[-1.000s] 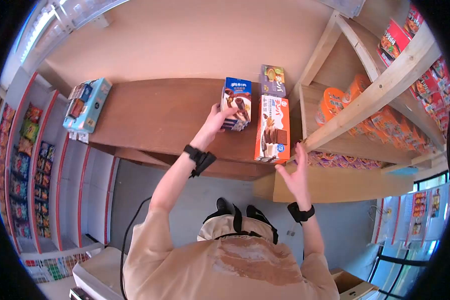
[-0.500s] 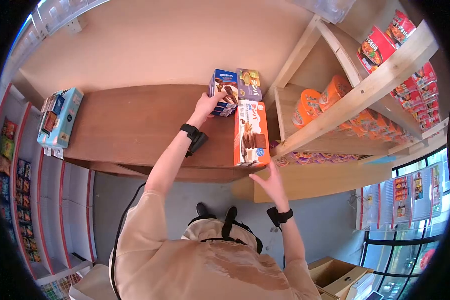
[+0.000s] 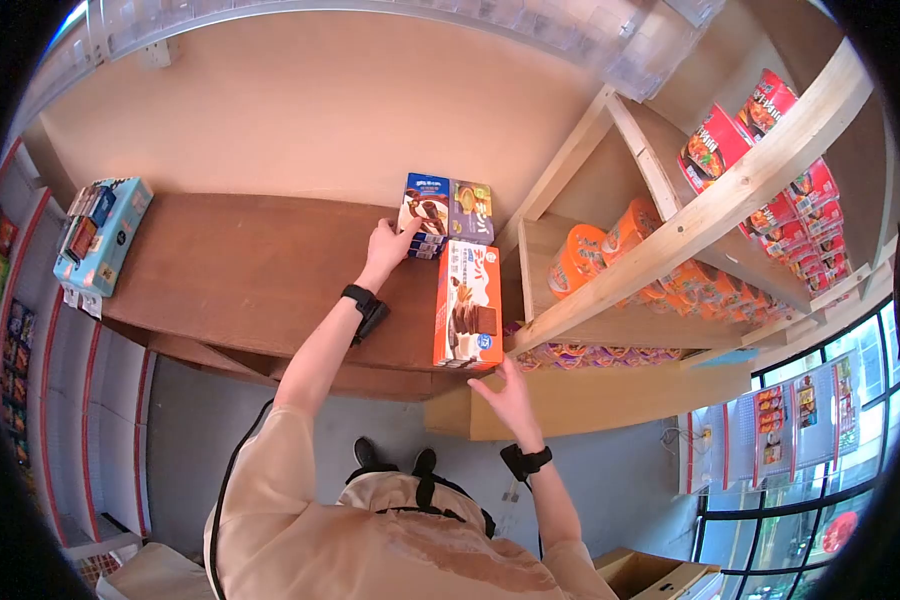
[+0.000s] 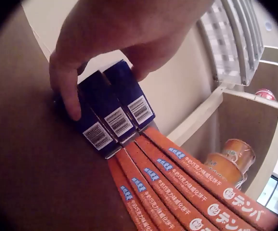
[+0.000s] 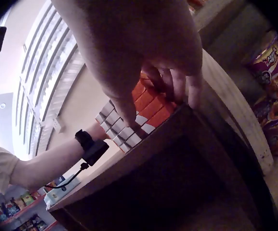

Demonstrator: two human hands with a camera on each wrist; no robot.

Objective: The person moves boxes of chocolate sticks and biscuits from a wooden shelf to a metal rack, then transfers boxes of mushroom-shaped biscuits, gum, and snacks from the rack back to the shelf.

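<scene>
My left hand (image 3: 385,248) grips a stack of blue snack boxes (image 3: 427,197) with a chocolate roll pictured on top. Thumb and fingers lie on opposite sides of the stack; in the left wrist view three blue boxes (image 4: 117,110) show barcoded ends. This stack stands against a purple box (image 3: 472,212) at the back of the brown shelf. In front of both is a stack of orange wafer biscuit boxes (image 3: 470,305). At its near end is my right hand (image 3: 512,403), thumb and fingers spread apart, fingertips right at the boxes (image 5: 151,108).
A light blue pack (image 3: 105,235) stands at the left end of the brown shelf (image 3: 240,260). A wooden rack (image 3: 710,205) on the right bears orange tubs (image 3: 577,258) and red noodle tubs (image 3: 715,150). Clear plastic racking (image 3: 660,50) hangs above.
My left hand has moved the blue boxes right and back, up against the purple box. My right hand has come closer to the near end of the orange stack. The head view has shifted.
</scene>
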